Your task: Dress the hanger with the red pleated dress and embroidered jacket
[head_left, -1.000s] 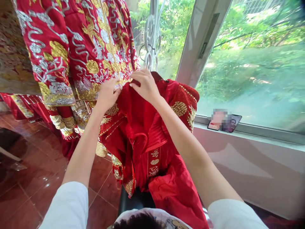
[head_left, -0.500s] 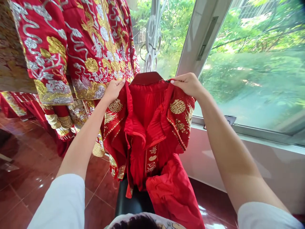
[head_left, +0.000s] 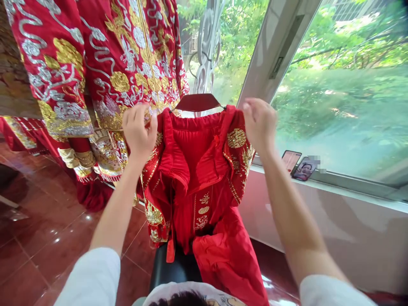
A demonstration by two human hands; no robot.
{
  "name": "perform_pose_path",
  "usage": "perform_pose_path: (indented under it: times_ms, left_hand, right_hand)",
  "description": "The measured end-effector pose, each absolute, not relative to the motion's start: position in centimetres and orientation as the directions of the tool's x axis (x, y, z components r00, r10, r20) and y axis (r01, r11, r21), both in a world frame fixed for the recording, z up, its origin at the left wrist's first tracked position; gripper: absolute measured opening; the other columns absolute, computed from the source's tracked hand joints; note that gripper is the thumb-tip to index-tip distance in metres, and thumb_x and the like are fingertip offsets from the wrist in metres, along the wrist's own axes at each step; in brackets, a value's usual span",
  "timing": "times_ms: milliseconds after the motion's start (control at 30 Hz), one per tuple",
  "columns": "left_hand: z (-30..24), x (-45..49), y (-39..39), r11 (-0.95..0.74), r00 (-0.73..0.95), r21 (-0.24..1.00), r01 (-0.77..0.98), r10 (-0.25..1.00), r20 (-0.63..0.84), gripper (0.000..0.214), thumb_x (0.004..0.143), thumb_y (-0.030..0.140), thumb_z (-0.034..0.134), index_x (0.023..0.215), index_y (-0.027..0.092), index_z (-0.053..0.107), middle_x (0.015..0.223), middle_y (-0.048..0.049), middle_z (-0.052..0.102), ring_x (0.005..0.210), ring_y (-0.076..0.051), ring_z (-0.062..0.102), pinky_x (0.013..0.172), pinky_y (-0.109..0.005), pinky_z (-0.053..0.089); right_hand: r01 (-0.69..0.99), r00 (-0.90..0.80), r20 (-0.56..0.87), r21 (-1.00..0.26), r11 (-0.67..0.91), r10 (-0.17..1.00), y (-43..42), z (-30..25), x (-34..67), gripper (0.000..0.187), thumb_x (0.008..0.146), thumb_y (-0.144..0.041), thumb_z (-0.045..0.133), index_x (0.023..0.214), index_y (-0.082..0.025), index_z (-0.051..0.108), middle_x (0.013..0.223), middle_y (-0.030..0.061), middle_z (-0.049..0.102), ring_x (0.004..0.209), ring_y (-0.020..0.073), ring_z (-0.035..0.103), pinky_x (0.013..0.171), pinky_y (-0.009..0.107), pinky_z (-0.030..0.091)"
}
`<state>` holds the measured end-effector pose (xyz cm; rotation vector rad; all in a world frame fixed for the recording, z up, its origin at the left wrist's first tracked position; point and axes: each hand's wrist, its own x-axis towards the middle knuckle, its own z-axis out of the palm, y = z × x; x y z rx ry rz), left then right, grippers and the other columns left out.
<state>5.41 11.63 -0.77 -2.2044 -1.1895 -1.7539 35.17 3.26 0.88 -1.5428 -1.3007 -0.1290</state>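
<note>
A red garment (head_left: 204, 170) with gold embroidery and a pleated inner layer hangs from a hanger (head_left: 197, 103) with a dark red middle piece. Its straps sit on the hanger's two ends. Beside the strap on the left, my left hand (head_left: 138, 129) is raised with thumb and fingers apart and nothing between them. My right hand (head_left: 261, 123) is at the shoulder on the right, a little blurred, its fingers loosely bent and off the strap. Lower down, plain red cloth (head_left: 228, 255) drapes over a black seat (head_left: 177, 267).
Large red jackets (head_left: 127, 63) with gold and silver embroidery hang at the left. Two phones (head_left: 304, 169) lean on the window sill (head_left: 350, 191) at the right. A scrolled metal stand (head_left: 207, 51) rises behind the hanger, before the window. The floor (head_left: 47, 242) is red tile.
Both hands have let go of the straps and moved outward, fingers loosening. The straps now rest on the hanger. The view has shifted slightly, bringing both phones into sight.
</note>
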Motion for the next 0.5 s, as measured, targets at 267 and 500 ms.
perform_pose_path:
  times_ms: [267, 500]
  left_hand:
    - [-23.5, 8.4, -0.2, -0.266, 0.027, 0.725, 0.635, 0.946, 0.324, 0.036, 0.085, 0.045, 0.054, 0.110, 0.019, 0.059, 0.106, -0.0117, 0.068, 0.095, -0.026, 0.066, 0.082, -0.039, 0.055]
    - [-27.9, 10.1, 3.0, -0.256, 0.255, 0.737, 0.626, 0.960, 0.116, 0.034, 0.096, 0.021, 0.036, 0.120, 0.012, 0.058, 0.124, -0.0157, 0.063, 0.116, -0.022, 0.060, 0.104, -0.036, 0.044]
  right_hand:
    - [0.253, 0.508, 0.164, -0.967, 0.035, 0.846, -2.3, -23.2, 24.7, 0.045, 0.078, -0.064, 0.052, 0.060, -0.022, 0.051, 0.048, 0.0013, 0.052, 0.044, 0.0179, 0.050, 0.046, 0.033, 0.043]
    - [0.543, 0.302, 0.277, -0.837, 0.074, 0.912, -0.4, -24.4, 20.4, 0.025, 0.087, -0.035, 0.048, 0.072, -0.019, 0.060, 0.073, 0.0077, 0.068, 0.064, 0.0181, 0.061, 0.064, 0.028, 0.044]
